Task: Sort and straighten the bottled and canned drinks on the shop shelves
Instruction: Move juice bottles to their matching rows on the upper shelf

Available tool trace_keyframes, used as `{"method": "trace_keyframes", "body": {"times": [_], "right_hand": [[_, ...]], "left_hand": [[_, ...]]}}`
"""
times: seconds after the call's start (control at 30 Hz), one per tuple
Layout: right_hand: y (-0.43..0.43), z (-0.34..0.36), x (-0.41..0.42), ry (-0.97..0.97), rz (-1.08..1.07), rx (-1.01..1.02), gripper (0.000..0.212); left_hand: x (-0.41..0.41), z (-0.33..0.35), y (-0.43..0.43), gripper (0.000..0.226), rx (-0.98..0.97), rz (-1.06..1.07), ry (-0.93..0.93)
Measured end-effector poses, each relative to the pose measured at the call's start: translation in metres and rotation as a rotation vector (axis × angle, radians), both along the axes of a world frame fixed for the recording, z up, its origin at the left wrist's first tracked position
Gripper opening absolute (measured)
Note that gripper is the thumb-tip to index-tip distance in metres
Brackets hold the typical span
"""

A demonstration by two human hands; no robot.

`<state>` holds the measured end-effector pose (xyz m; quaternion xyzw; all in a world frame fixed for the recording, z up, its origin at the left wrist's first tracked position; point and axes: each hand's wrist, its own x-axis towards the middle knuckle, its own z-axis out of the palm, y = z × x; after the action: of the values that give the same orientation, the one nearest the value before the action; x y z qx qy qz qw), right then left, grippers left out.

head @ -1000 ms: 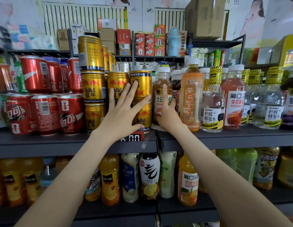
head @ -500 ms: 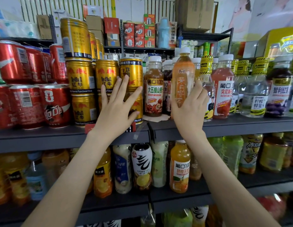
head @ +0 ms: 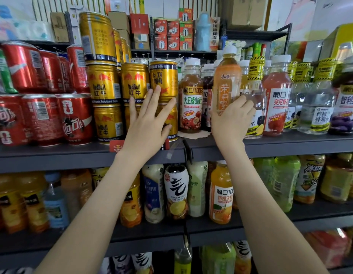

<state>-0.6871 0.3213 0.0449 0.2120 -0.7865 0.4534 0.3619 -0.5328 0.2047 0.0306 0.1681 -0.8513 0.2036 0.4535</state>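
Gold energy-drink cans (head: 103, 89) stand stacked on the upper dark shelf (head: 290, 144). My left hand (head: 147, 125) lies flat with straight fingers against the rightmost stacked gold cans (head: 164, 80), whose top can is upside down. My right hand (head: 230, 121) grips the lower half of an orange tea bottle (head: 226, 84) with a white cap, which stands taller than its neighbours among the bottles. A brown hawthorn juice bottle (head: 191, 95) stands between my two hands.
Red cola cans (head: 43, 117) fill the shelf's left part. Clear honey-water bottles (head: 318, 107) and a red juice bottle (head: 277, 99) stand to the right. The lower shelf (head: 320, 214) holds orange, white and green bottles. Boxes sit on racks behind.
My right hand moved from beside the brown juice bottle to the orange tea bottle and took hold of it. My left hand stayed on the gold cans. The view drew closer.
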Motion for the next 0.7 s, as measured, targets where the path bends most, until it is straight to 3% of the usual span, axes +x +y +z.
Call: {"method": "trace_keyframes", "body": {"times": [0.17,0.43,0.57,0.7], "right_hand": [[0.000,0.003,-0.004,-0.037,0.052,-0.040,0.070],[0.031,0.002,0.001,-0.089,0.405,-0.138,0.067],[0.061,-0.003,0.009,-0.034,0.461,-0.233,0.064],[0.099,-0.012,0.015,-0.045,0.556,-0.324,0.042]], "left_hand": [[-0.002,0.000,0.000,0.066,-0.003,0.018,-0.006],[0.001,-0.001,0.008,0.052,0.006,-0.009,0.040],[0.000,-0.012,0.036,0.040,0.026,-0.177,0.179],[-0.012,-0.027,0.080,0.043,0.214,-0.456,0.221]]}}
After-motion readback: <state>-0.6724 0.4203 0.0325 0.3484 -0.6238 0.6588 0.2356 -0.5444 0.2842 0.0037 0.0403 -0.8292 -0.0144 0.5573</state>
